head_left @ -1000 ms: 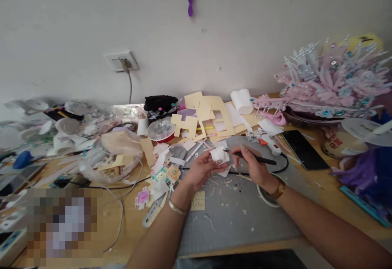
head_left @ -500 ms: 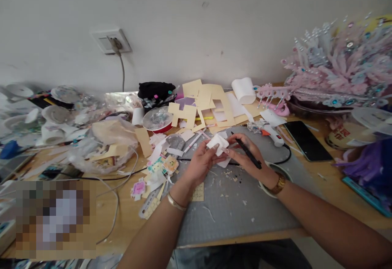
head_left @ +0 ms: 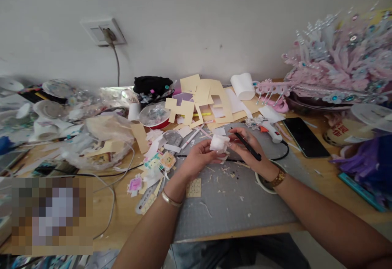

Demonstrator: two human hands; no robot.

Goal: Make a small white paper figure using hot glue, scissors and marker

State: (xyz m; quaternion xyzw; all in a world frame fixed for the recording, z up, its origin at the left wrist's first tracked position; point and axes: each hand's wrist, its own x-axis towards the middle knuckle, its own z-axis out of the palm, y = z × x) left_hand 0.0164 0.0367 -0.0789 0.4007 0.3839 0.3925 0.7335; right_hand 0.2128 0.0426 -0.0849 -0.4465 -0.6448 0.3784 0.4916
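Above the grey cutting mat (head_left: pixel 214 216), my left hand (head_left: pixel 200 156) grips a small white, soft-looking piece (head_left: pixel 219 143) between thumb and fingers; I cannot make out its exact kind. My right hand (head_left: pixel 249 154) has a black pen (head_left: pixel 248 145) lying across it, held against the palm, while its fingertips touch the right side of the white piece. Small scraps and threads lie on the mat below both hands. A round pale-rimmed dish (head_left: pixel 261 185) is partly hidden under my right wrist.
A glue gun (head_left: pixel 272 133) with a black cord and a phone (head_left: pixel 306 137) lie at right. Cut cream card pieces (head_left: pixel 202 93) pile up at the back. Plastic bags (head_left: pixel 104 154) and cables crowd the left. Pink beaded headpieces (head_left: pixel 337 68) stand at back right.
The white piece has been turned a little in my fingers, and more of its rounded side shows. The whole view has shifted slightly. The pen stays in my right hand.
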